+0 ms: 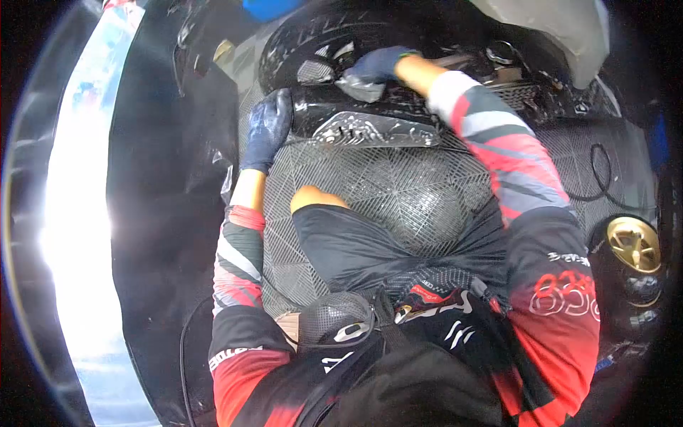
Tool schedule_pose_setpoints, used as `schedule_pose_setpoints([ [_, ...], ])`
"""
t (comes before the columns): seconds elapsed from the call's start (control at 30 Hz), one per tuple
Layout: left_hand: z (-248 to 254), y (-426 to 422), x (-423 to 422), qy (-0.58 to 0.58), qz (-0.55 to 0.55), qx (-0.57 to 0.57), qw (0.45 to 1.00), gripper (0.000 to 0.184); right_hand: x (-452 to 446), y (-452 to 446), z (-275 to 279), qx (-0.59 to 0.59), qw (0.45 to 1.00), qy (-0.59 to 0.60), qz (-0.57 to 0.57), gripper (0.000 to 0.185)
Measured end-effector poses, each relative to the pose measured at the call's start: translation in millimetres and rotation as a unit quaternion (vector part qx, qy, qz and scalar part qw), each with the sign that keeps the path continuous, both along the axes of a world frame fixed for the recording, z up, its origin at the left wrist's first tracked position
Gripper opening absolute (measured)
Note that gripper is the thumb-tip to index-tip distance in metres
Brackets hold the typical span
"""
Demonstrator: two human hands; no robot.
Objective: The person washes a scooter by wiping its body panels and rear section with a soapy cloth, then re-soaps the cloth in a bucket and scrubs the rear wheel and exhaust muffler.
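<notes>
A black motorcycle muffler [311, 114] lies across the view in front of me, wet with suds, with a shiny heat shield [380, 131] along its near side. My left hand [267, 129], in a dark blue glove, is closed round the muffler's left end. Above the muffler, my right hand [377, 67], in a matching glove, grips a light grey cloth [361, 88]. Motion smears this hand a little, and its fingertips are partly hidden. Just behind both hands is the rear wheel [281, 53], its black tyre streaked with foam.
Grey grid floor tiles [370, 185], wet in places, lie under the motorcycle. To the right are a gold spoked wheel [633, 244] and a looped black cable [605, 174]. A pale panel [562, 28] hangs at top right. A glossy dark surface [171, 213] stands on the left.
</notes>
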State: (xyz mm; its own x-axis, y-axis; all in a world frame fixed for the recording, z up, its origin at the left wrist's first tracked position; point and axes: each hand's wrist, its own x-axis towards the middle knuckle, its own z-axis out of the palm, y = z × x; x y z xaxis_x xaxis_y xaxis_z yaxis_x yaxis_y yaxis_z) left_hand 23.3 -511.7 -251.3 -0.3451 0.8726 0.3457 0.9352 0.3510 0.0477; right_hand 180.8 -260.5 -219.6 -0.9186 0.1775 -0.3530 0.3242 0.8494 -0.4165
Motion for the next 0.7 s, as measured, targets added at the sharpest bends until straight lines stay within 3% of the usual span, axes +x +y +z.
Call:
schedule_pose_setpoints([
  [0.07,23,-1,28,-0.02,0.068,-0.004,0.997,0.04,-20,21,-40,0.032,0.998,0.05,0.009,0.06],
  [0.1,32,0,41,-0.036,0.127,-0.009,0.991,0.038,-18,17,-33,0.018,0.997,0.064,0.04,0.058],
  [0.13,31,3,35,-0.071,0.117,0.035,0.99,0.056,-47,31,-54,-0.019,0.994,0.029,0.101,0.057],
  [0.2,31,5,43,-0.038,0.126,0.002,0.991,0.047,-63,32,-69,-0.321,0.94,-0.011,0.115,0.039],
  [0.23,35,4,44,-0.003,0.13,-0.021,0.991,0.038,-69,25,-72,-0.439,0.896,-0.008,0.068,0.033],
  [0.3,18,9,24,-0.045,0.162,-0.006,0.986,0.034,-71,-4,-56,-0.596,0.803,0.003,0.016,0.029],
  [0.33,1,9,7,-0.015,0.126,0.009,0.992,0.032,-76,-23,-45,-0.581,0.813,0.023,0.037,0.03],
  [0.4,-6,12,2,0.016,0.09,0.022,0.996,0.031,-88,-56,-21,-0.419,0.897,0.091,0.111,0.035],
  [0.43,-2,7,7,0.044,0.074,0.015,0.996,0.03,-91,-74,-12,-0.28,0.941,0.153,0.115,0.04],
  [0.47,-3,-1,11,0.067,0.056,0.003,0.996,0.03,-87,-99,-9,-0.008,0.966,0.258,0.029,0.042],
  [0.5,-44,-6,-39,0.081,-0.025,0.026,0.996,0.027,-72,-111,-8,0.031,0.96,0.279,-0.006,0.041],
  [0.57,-3,-6,-7,0.059,-0.016,-0.077,0.995,0.027,-32,-110,-12,0.09,0.909,0.403,-0.047,0.044],
  [0.6,-7,-7,-11,0.112,-0.056,-0.039,0.991,0.031,-23,-99,-26,0.104,0.875,0.471,-0.045,0.042],
  [0.63,-17,-11,-22,0.163,-0.093,0.001,0.982,0.038,-6,-86,-30,0.047,0.883,0.466,-0.035,0.037],
  [0.7,-25,-23,-28,0.219,-0.093,-0.003,0.971,0.058,59,-71,-35,0.075,0.934,0.343,-0.065,0.04],
])
